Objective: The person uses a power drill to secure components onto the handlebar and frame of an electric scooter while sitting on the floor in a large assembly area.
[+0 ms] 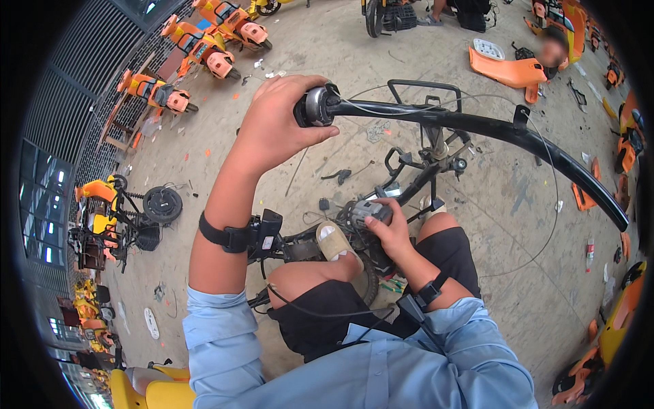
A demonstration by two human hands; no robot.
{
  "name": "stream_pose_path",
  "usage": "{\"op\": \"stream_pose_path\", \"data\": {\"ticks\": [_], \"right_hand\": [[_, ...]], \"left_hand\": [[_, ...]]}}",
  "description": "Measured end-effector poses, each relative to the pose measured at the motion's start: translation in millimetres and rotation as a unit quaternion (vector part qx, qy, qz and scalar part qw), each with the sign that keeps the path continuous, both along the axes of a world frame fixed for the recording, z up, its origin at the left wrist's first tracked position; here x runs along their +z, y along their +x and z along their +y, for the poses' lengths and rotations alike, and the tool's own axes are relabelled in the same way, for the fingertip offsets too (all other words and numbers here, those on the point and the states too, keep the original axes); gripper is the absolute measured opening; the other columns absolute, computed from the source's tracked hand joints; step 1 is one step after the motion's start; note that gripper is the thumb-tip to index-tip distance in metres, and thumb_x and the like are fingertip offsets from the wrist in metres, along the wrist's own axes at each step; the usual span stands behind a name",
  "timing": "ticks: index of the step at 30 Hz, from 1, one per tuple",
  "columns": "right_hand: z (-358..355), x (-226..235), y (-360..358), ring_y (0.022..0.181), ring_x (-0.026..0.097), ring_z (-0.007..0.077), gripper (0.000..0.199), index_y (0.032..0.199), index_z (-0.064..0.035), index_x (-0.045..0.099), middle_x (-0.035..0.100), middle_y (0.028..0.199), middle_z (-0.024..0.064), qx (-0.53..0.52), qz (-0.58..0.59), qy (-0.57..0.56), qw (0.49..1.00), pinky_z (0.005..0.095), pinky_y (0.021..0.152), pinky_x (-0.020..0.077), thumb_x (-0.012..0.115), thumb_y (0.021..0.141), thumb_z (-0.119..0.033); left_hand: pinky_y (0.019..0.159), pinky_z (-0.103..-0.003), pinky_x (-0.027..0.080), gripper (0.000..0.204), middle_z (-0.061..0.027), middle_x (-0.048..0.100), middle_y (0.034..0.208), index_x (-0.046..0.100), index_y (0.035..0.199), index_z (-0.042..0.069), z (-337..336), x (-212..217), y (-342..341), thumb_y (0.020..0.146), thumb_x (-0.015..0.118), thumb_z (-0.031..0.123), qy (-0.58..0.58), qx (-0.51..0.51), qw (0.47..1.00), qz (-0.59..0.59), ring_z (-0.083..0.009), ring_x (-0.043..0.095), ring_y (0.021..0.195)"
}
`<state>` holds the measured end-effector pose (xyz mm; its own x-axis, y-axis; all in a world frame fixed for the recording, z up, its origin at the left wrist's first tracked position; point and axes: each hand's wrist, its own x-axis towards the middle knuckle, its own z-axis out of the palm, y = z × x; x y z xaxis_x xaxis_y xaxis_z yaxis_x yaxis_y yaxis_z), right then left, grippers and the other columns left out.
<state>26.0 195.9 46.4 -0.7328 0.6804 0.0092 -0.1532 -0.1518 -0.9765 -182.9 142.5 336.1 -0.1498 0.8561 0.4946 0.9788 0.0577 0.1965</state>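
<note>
A long, curved black tube (pixel 436 117), like a handlebar, arches across the front of me, with a thin cable looping off it. My left hand (pixel 283 116) is closed round its left end, at a round black and silver fitting (pixel 317 106). Lower down, by my knees, my right hand (pixel 390 230) is closed on a grey, blocky tool (pixel 368 214), perhaps a cordless power tool; its working end is not clear. Beneath both hands stands a stripped black scooter frame (pixel 428 178), partly hidden by my legs and the tool.
Orange and yellow scooters (pixel 204 53) line the left and right sides. A loose wheel (pixel 162 204) is beside a stripped scooter at left. An orange body panel (pixel 503 70) and another person (pixel 550 51) are at the far right. Small scraps litter the concrete floor.
</note>
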Motion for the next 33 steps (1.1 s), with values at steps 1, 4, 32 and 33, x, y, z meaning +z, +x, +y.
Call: {"op": "stream_pose_path", "data": {"ticks": [1,4,32,33], "right_hand": [[0,3,-2,0.066,0.046,0.0056,0.051,0.119,-0.0031,0.06,0.054,0.078,-0.0029,0.021,0.007,0.017,1.0,0.0239,0.06,0.0397,0.081,0.08,-0.028],[-2,11,-5,0.066,0.049,0.0063,0.055,0.122,-0.0029,0.059,0.056,0.077,-0.0019,0.041,0.023,0.033,0.998,0.0235,0.06,0.041,0.082,0.079,-0.029],[-10,-10,-34,0.07,0.057,0.0086,0.056,0.124,-0.0003,0.057,0.061,0.078,0.0018,0.059,-0.035,-0.071,0.995,0.0235,0.065,0.0466,0.082,0.081,-0.026],[-10,-10,-34,0.07,0.057,0.0087,0.056,0.124,-0.0003,0.057,0.061,0.077,0.0017,0.06,-0.034,-0.07,0.995,0.0237,0.065,0.0466,0.082,0.081,-0.026]], "left_hand": [[0.099,-0.04,0.046,0.064,-0.0144,0.067,0.112,0.065,0.115,0.0,0,0,-1,0.063,0.093,0.025,-0.009,0.01,0.999,-0.033,-0.0319,0.062,0.109],[0.097,-0.038,0.048,0.07,-0.0148,0.067,0.11,0.065,0.117,-0.001,2,-3,0,0.06,0.095,0.028,-0.014,0.019,1.0,-0.02,-0.0303,0.063,0.108],[0.101,-0.034,0.051,0.046,-0.008,0.068,0.12,0.066,0.123,0.003,-23,0,-7,0.08,0.082,0.01,-0.018,-0.004,0.935,-0.353,-0.019,0.065,0.113],[0.101,-0.034,0.051,0.044,-0.0081,0.069,0.12,0.066,0.122,0.003,-24,4,-8,0.081,0.081,0.01,-0.029,-0.011,0.951,-0.308,-0.0194,0.065,0.113]]}}
